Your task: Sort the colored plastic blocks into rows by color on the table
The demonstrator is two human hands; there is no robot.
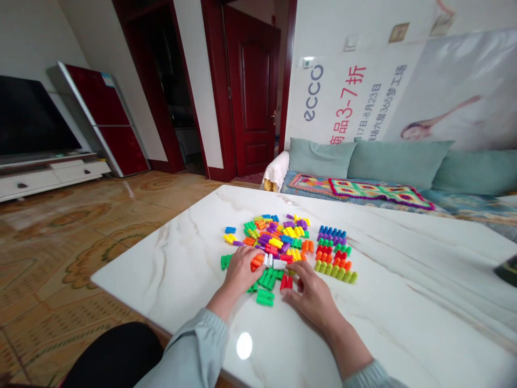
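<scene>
My left hand [239, 270] is over the near left of a pile of small plastic toy blocks [276, 242]. Its fingers are curled round an orange block [257, 262], close to a white block [268, 260]. At the pile's near right, my right hand [312, 293] has thumb and index finger apart. A red block [286, 282] lies in that gap, and another white block [279, 264] is near the index fingertip. Green blocks [265, 297] lie between the hands. The undersides of the fingers are partly hidden.
Joined rows of blue, purple, green, red, orange and yellow-green blocks [334, 253] stand right of the pile. All lie on a white marbled table [169, 269]. Beyond it are a sofa with green cushions [398, 164] and a red door [253, 91]. A dark object [507, 271] sits at the right edge.
</scene>
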